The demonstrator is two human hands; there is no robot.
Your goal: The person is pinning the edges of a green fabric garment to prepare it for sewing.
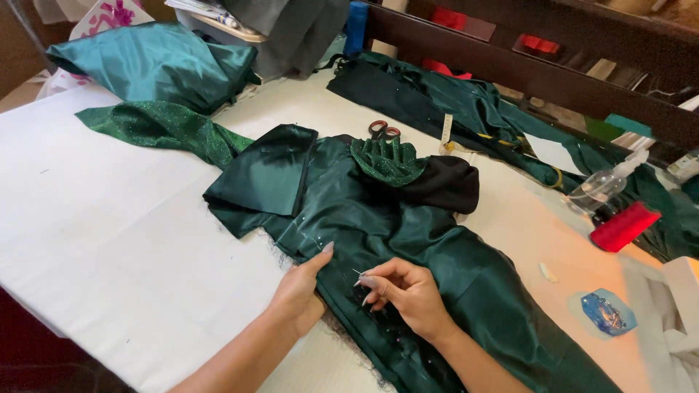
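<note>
My left hand (pixel 300 287) flattens the dark green satin garment (pixel 378 218) mid-tabletop (pixel 109 240) while my right hand (pixel 408 291) pinches a pin (pixel 357 273) beside it; the slippery satin could shift, and I'd prick my left fingers.

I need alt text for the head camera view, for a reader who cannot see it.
Two bare hands work on a dark green satin garment spread on a white table: the left hand presses the fabric flat while the right hand pinches a pin. Scissors, a spray bottle and a red thread spool lie beyond.
</note>
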